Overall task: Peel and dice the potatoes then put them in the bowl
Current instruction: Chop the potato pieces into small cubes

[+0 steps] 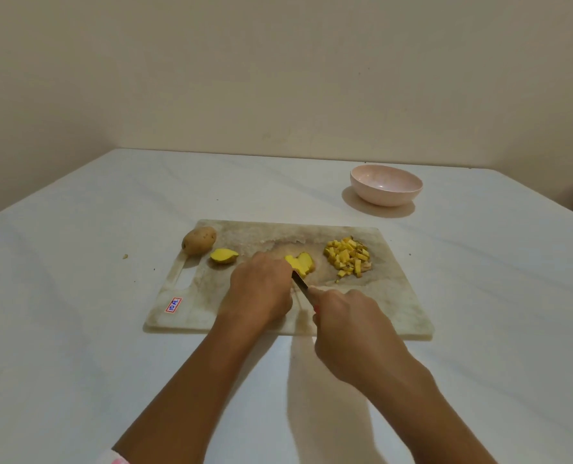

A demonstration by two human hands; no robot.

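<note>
Head view: the left hand [260, 289] curls its fingers over the peeled potato [303, 262] on the cutting board [395, 296], and the right hand [348, 318] grips the knife [299, 282]. Diced pieces [347, 257] lie near; the bowl [386, 189] stands well apart

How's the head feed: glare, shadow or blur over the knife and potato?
Head view: dim, warm light, no glare; soft shadows beside the bowl and on the table between the forearms; wide-angle bends its edges; the knife looks dark and soft, its tip indistinct beside the left hand on the peeled potato.
</note>
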